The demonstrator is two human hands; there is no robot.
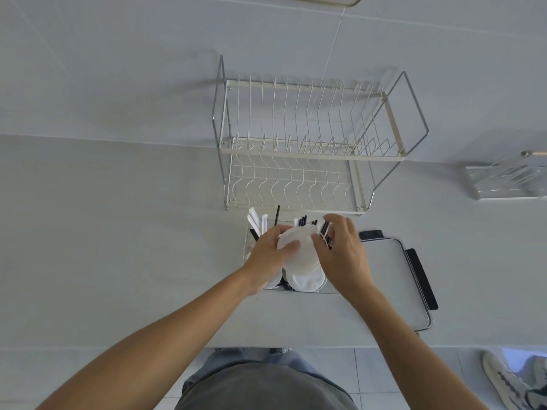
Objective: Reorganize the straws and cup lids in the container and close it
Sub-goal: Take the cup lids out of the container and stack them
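Head view: your left hand [268, 255] and right hand [340, 255] meet over the clear container [247, 247] on the counter [118, 232], just in front of the wire dish rack [307, 143]. Left fingers curl around a stack of white cup lids [296, 247], thumb on top. Right fingers pinch the stack's far edge, against black straws [303, 221] standing at the container's back. White wrapped straws [256, 220] lean at the back left. More lids [302, 281] lie in the container's near side. Container lid [390, 276] lies flat just right, off.
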